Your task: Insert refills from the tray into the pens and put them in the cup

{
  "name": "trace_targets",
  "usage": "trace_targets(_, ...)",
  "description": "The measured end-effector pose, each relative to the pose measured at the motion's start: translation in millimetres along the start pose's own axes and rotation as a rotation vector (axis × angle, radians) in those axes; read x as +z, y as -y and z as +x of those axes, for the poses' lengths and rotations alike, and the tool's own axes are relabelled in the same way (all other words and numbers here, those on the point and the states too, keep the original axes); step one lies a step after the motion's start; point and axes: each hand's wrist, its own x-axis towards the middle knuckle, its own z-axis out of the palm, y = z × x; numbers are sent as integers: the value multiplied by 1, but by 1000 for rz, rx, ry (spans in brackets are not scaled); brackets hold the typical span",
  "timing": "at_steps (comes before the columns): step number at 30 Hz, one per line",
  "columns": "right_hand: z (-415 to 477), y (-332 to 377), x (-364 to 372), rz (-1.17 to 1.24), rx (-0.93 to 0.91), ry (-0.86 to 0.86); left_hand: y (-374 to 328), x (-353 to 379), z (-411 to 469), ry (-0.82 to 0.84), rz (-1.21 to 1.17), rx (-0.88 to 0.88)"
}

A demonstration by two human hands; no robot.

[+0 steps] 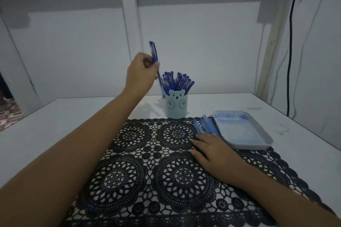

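The blue plastic pen [154, 52], pinched between the curled fingers and thumb of the left hand [142, 72], tilts cap-up. Its blurred lower end is at the left rim of the pale blue bear-faced cup [177, 106], which is crowded with pens. It should probably be steered into a gap before release. The left arm reaches forward, hand raised. The right hand [212, 150] lies flat on the black lace mat [147, 171], fingers loosely apart, beside the pale blue rectangular tray [239, 131].
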Motion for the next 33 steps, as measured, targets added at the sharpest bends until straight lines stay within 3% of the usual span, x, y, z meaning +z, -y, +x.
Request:
trace_targets(5,-1,-1,0,-8,12,11,-12,29,43,-73,-10,52)
trace_targets(13,0,1,-2,-12,9,19,26,59,34,125,436,232)
trace_targets(17,0,0,0,-21,-6,7,36,62,33,63,750,374)
trace_targets(21,-1,1,-2,-15,-9,2,48,57,32,-20,863,535)
trace_targets(33,-2,2,-4,-25,1,-13,51,53,11,163,834,394)
